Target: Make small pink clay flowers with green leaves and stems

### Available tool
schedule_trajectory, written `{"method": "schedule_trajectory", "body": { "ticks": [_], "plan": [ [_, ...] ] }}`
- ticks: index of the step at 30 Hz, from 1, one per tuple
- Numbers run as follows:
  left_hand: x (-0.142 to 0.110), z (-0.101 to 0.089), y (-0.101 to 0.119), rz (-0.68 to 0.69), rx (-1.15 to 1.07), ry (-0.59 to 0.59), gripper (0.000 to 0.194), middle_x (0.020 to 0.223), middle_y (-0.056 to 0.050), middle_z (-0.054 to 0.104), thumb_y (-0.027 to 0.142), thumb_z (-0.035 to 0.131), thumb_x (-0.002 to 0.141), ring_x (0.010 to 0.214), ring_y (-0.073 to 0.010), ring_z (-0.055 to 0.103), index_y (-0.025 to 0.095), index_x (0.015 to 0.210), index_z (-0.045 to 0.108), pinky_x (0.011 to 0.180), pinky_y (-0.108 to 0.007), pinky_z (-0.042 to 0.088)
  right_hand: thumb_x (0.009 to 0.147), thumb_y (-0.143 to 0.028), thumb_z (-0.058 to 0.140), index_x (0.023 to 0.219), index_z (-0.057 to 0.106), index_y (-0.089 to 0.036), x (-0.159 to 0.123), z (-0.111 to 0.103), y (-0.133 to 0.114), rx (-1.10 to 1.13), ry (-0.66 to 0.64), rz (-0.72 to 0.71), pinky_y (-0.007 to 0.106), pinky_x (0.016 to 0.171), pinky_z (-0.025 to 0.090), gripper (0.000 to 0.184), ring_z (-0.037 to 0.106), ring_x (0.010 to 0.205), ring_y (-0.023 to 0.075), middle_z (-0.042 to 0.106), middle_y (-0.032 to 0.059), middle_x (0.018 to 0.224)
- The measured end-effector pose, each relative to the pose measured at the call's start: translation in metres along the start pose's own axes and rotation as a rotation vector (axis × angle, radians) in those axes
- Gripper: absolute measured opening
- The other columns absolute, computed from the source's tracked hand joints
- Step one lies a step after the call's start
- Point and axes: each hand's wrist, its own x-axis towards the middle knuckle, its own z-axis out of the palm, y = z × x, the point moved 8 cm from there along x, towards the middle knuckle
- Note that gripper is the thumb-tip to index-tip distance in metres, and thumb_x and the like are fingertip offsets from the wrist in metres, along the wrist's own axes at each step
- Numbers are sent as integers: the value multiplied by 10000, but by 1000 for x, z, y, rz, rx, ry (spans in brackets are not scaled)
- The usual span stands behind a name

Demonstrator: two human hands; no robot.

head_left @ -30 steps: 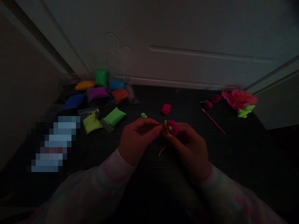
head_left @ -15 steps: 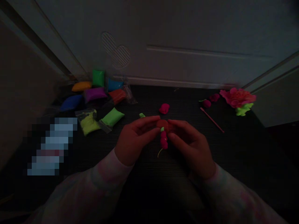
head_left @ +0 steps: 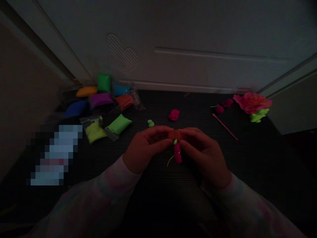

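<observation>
Between the fingertips of both hands is a small round orange-red clay piece (head_left: 174,135). My left hand (head_left: 148,145) is closed on its left side, thumb and fingers pinching. My right hand (head_left: 201,150) grips it from the right in the same way. Just below it lies a dark pink clay shape (head_left: 177,155) of joined lumps, with a pale green bit (head_left: 175,141) at its top and a thin yellow-green strand (head_left: 169,161) at its side. Whether that shape is joined to the orange-red piece I cannot tell. A crumpled pink clay lump (head_left: 174,115) sits beyond my fingers.
Several coloured clay packets (head_left: 101,99) lie at the back left, with a light green packet (head_left: 119,125) nearer. A small green clay bit (head_left: 150,123) is beside my left hand. On the right are a pink stick tool (head_left: 225,127), pink clay balls (head_left: 219,109) and a pink flower (head_left: 254,103).
Both hands have shifted slightly toward me and right with the orange-red piece. The pink shape below has shifted and tilted a little. The small green bit now shows fully.
</observation>
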Motion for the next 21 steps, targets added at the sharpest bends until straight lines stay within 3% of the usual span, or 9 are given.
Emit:
{"method": "schedule_trajectory", "body": {
  "ticks": [10, 14, 21],
  "plan": [
    [1, 1, -6, -132, -195, 25, 335, 765, 7, 671, 122, 711, 571, 684, -106, 616, 170, 891, 623, 673, -223, 464, 737, -239, 604, 925, 624, -281, 1, 2, 15, 180, -43, 95, 255, 743, 499, 193, 615, 834, 121, 657, -22, 916],
    [1, 4, -6, -207, -289, 10, 378, 661, 14, 648, 169, 733, 536, 571, -92, 572, 154, 888, 596, 534, -197, 408, 782, -240, 551, 996, 602, -316, 2, -3, 9, 61, -31, 17, 252, 746, 476, 233, 588, 857, 112, 626, -22, 941],
    [1, 1, -15, -274, -181, -14, 387, 599, 3, 618, 247, 699, 595, 511, -84, 511, 137, 945, 575, 503, -210, 324, 742, -182, 594, 853, 637, -245, 1, -1, -12, -216, -89, -167, 215, 674, 457, 135, 570, 762, 95, 625, -19, 802]
  ]
}}
